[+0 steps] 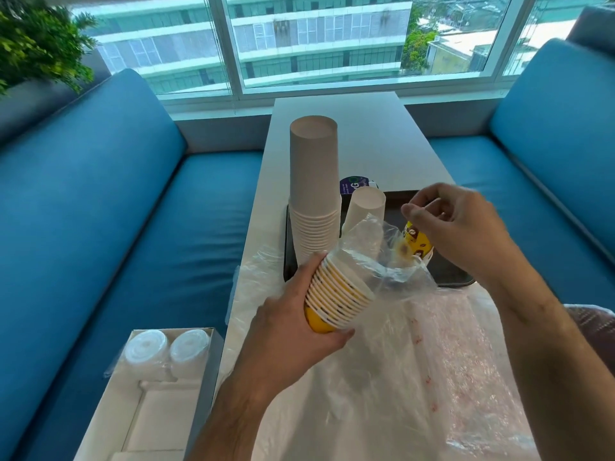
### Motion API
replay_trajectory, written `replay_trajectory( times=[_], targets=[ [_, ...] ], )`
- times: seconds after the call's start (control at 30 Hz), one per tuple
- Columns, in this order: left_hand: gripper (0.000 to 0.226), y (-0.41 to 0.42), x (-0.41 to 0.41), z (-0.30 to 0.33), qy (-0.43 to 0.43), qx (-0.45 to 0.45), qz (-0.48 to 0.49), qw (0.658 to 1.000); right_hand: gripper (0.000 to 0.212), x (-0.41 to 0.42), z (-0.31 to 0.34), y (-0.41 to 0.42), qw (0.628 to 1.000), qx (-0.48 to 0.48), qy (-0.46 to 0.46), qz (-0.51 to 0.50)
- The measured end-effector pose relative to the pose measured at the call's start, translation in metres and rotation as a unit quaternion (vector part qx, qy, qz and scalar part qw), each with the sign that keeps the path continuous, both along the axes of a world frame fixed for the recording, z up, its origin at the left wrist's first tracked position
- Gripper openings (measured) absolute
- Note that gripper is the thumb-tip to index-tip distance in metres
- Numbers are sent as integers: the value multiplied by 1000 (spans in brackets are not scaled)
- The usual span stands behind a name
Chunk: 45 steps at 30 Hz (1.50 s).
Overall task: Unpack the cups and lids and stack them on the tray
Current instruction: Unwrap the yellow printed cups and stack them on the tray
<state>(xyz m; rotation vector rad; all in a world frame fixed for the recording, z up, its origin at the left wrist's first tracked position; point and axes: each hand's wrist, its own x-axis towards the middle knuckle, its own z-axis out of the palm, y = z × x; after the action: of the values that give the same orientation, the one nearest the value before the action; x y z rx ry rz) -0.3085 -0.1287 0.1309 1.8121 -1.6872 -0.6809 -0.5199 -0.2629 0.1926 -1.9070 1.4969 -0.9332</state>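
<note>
The left hand (pixel 299 314) has its fingers and thumb curled round a nested stack of yellow cups (pixel 336 294), held on its side above the near end of the table (pixel 359 138); about ten white rims can be counted in it, though the exact number is hard to tell. A clear plastic sleeve (pixel 392 254) trails off the open end of that stack toward the right hand (pixel 459 227), whose thumb and fingertips are drawn together; whether they pinch the plastic cannot be told, as they are blurred. Under that hand lies one more yellow cup (pixel 417 242), over the dark tray (pixel 456 281). On the tray stand two stacks of white cups: a tall stack (pixel 314 181) on its left and a short stack (pixel 364 207) just beside it. More crumpled plastic wrap (pixel 416 377) covers the near table. On the blue seat (pixel 100 227) to the left sits an open white box (pixel 156 394) holding two wrapped stacks of lids (pixel 166 347).
</note>
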Motion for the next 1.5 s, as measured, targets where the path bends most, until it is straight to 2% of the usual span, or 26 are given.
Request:
replay_trajectory(
  times=[0.07, 0.13, 0.2, 0.23, 0.33, 0.43, 0.53, 0.6, 0.63, 0.7, 0.8, 0.87, 0.9, 1.03, 1.17, 1.33, 1.4, 1.5],
  targets=[
    [106, 1, -1, 2, -44, -1, 4, 999, 41, 0, 8, 5, 996, 72, 17, 50],
    [108, 1, -2, 3, -89, -5, 8, 996, 57, 6, 14, 9, 971, 185, 79, 131],
    [107, 0, -5, 5, -128, -8, 6, 992, 61, 12, 12, 8, 939, 262, 123, 184],
    [106, -1, -6, 6, -143, -9, 4, 990, 54, 14, 11, 5, 934, 272, 126, 193],
    [104, -2, -6, 7, -169, -5, -4, 986, 23, 16, 8, 0, 950, 229, 83, 194],
    [104, -3, -3, 4, -170, 17, -5, 985, 26, 14, 11, 0, 965, 188, -36, 181],
    [105, -2, -1, 3, -151, 34, 1, 988, 40, 9, 9, 1, 931, 227, -181, 222],
    [104, -2, -2, 5, -136, 39, 0, 990, 33, 2, 2, -1, 905, 282, -228, 223],
    [103, -1, -2, 6, -130, 39, -2, 991, 27, 0, -3, -4, 909, 289, -208, 219],
    [101, 0, -4, 8, -119, 40, -5, 992, 22, -3, -10, -8, 927, 263, -107, 245],
    [98, 0, -6, 8, -117, 42, -13, 992, 16, 4, -8, -5, 904, 250, -14, 347],
    [98, -1, -8, 8, -113, 42, -19, 993, 14, 11, -9, -4, 892, 249, 20, 376],
    [98, -1, -9, 8, -113, 42, -19, 993, 16, 14, -11, -3, 892, 250, 28, 376],
    [98, -2, -9, 7, -118, 47, -10, 992, 44, 23, -13, 2, 903, 245, 6, 354],
    [98, 0, -8, 5, -104, 48, -4, 993, 33, 24, -11, 6, 905, 205, 8, 373],
    [97, -2, -3, 4, -90, 49, 9, 995, 10, 17, -14, 2, 908, 220, -64, 352],
    [96, -1, -4, 4, -87, 49, 10, 995, 14, 18, -15, 2, 905, 239, -56, 347],
    [96, -1, -6, 5, -81, 47, 11, 996, 34, 23, -17, 7, 912, 215, -15, 350]
  ],
)
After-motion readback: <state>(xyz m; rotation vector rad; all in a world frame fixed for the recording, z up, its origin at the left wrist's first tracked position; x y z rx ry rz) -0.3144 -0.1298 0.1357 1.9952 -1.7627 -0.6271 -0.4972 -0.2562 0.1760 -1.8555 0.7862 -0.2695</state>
